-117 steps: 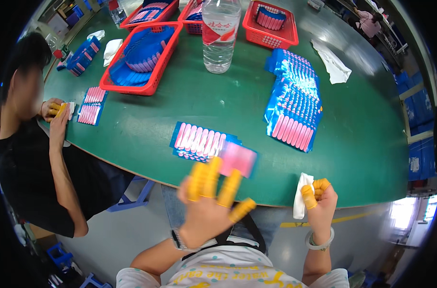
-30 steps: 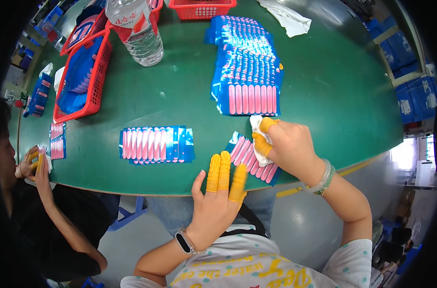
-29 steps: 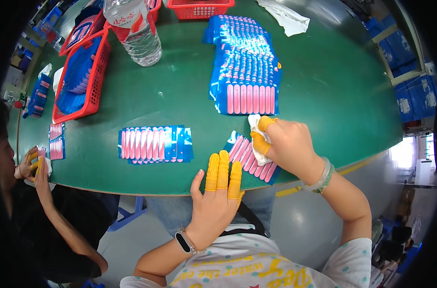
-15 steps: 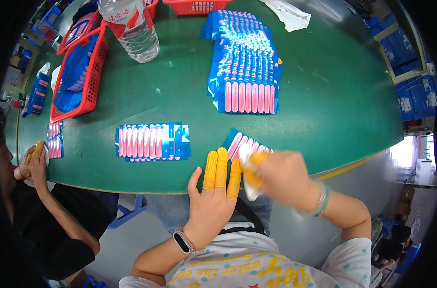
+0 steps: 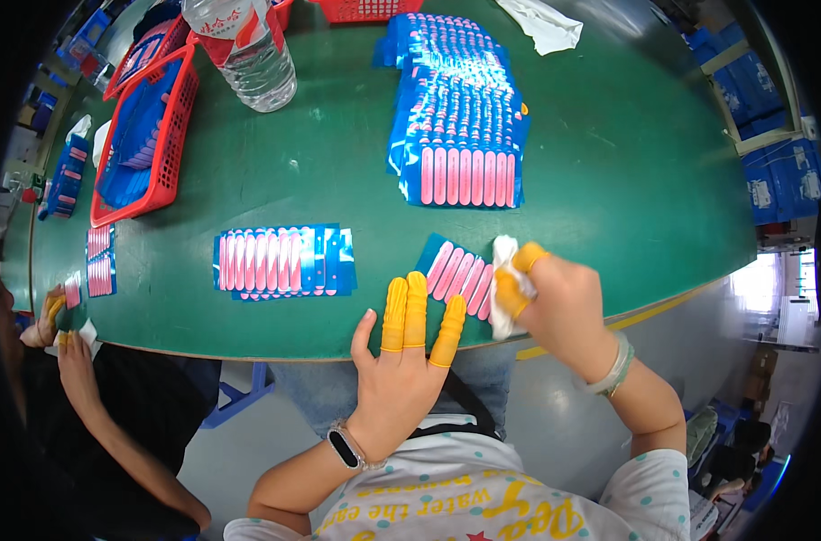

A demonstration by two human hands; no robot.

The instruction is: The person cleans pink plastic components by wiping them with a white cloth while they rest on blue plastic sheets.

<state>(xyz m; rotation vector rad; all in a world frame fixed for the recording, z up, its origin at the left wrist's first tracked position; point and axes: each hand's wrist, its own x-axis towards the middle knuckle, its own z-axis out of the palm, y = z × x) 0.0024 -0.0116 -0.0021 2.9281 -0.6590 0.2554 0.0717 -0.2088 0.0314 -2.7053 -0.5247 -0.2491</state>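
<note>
A blue sheet with a row of pink round-ended strips (image 5: 457, 273) lies aslant near the table's front edge. My left hand (image 5: 398, 383), with yellow finger cots on several fingers, has its fingers stretched out; the fingertips touch or overlap the sheet's near left edge. A bunched white cloth (image 5: 502, 317) is gripped in my right hand (image 5: 559, 302), which also wears yellow finger cots. The cloth presses at the sheet's right end and hides part of it.
Overlapping similar sheets (image 5: 460, 176) form a long stack further back, and a smaller pile (image 5: 284, 261) lies left. A red basket (image 5: 169, 162) holds more; a water bottle (image 5: 257, 72) stands beside it. A white cloth (image 5: 546, 27) lies far back. A co-worker's hand (image 5: 78, 365) is at left.
My right hand and the cloth have moved right across the sheet, uncovering more pink strips. One left finger has shifted slightly right. The co-worker's hands have moved apart.
</note>
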